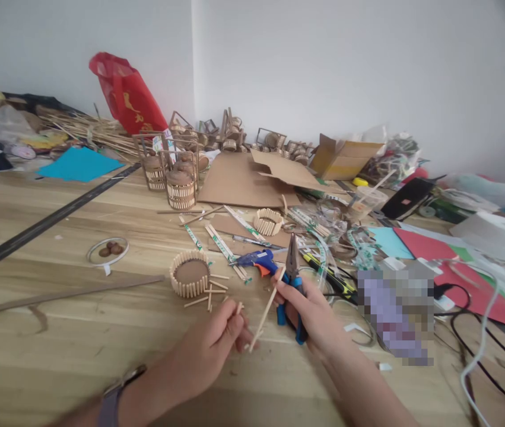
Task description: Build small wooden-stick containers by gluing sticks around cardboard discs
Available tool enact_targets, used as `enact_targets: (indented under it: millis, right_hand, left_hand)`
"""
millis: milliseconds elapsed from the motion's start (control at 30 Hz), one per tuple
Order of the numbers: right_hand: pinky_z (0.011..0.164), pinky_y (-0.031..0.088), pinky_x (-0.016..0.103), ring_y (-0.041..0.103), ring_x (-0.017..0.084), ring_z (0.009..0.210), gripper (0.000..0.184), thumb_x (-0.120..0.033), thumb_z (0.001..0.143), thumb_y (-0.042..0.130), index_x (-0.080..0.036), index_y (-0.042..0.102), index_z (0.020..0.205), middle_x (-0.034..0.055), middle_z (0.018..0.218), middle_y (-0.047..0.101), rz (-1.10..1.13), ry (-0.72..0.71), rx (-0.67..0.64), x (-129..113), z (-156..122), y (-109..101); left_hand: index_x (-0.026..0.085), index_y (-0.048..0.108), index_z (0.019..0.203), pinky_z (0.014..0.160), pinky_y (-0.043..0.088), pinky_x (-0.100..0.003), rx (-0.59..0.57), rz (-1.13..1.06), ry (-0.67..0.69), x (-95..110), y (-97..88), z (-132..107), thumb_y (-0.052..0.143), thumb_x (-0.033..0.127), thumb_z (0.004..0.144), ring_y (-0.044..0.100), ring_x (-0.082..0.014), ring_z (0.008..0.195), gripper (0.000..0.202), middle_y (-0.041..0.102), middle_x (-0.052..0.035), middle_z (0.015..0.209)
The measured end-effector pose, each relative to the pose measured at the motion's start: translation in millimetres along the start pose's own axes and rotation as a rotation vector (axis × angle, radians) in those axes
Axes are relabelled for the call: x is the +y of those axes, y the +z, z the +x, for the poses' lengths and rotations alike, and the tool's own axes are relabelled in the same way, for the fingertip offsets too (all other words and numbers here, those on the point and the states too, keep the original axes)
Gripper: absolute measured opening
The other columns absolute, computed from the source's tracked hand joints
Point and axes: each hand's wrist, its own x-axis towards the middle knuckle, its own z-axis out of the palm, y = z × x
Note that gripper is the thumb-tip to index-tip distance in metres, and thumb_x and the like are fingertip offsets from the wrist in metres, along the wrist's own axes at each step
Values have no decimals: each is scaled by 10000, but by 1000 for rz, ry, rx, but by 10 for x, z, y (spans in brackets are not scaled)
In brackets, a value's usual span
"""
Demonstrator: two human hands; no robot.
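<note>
My left hand is closed in a pinch on the lower end of a thin wooden stick, with a short stick piece also between its fingers. My right hand grips blue-handled pliers, whose jaws point up and away beside the stick's upper end. Just beyond my hands lie a round basket of upright stick pieces with a cardboard bottom, several loose cut sticks and a blue glue gun.
On the wooden table are a long cardboard strip, a tape ring with brown bits, a black ruler, small stick baskets, cardboard sheets, a red bag, coloured paper and cables at right.
</note>
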Motion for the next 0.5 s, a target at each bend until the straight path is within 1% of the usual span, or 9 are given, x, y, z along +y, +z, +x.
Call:
enact_targets:
  millis: [67,167,267,333,400,500]
  right_hand:
    - [535,361,213,443,113,581,421,-569,708,744,-202,562,804,-53,632,492,-5,-8,15,16,-13,48]
    - [491,334,221,390,107,531,420,-589,727,716,-205,557,792,-53,625,488,-63,-37,9,32,-28,74]
    - [477,314,224,351,103,513,417,-606,762,673,-205,565,796,-54,622,476,-161,-104,9,53,-37,68]
    - [492,330,226,367,112,533,420,-616,787,642,-203,569,803,-52,626,464,-224,-140,4,68,-41,68]
    - [521,360,232,400,125,569,423,-622,799,624,-202,575,821,-46,640,462,-273,-165,-5,81,-44,76]
    - [612,416,248,467,147,659,413,-607,817,609,-200,590,888,-22,714,514,-324,-175,-24,91,-50,99]
  left_hand:
    - [194,603,882,680,452,-273,-88,-69,-35,8,36,-2,339,548,985,608,-175,716,454,704,-52,842]
    - [156,686,924,662,441,-281,-147,-167,-109,-11,69,8,425,614,925,604,-185,727,527,724,-81,857]
    - [131,664,971,682,450,-292,-190,-285,-152,-20,86,15,476,650,879,632,-197,751,560,756,-115,865]
    - [136,632,982,698,452,-294,-206,-312,-154,-15,93,14,500,653,863,645,-198,762,547,762,-118,850]
    - [157,595,948,693,450,-293,-217,-332,-155,-13,101,10,506,653,856,646,-192,740,512,760,-103,809]
    - [190,546,851,687,446,-292,-234,-345,-167,-24,111,3,496,637,864,642,-187,717,450,749,-78,762]
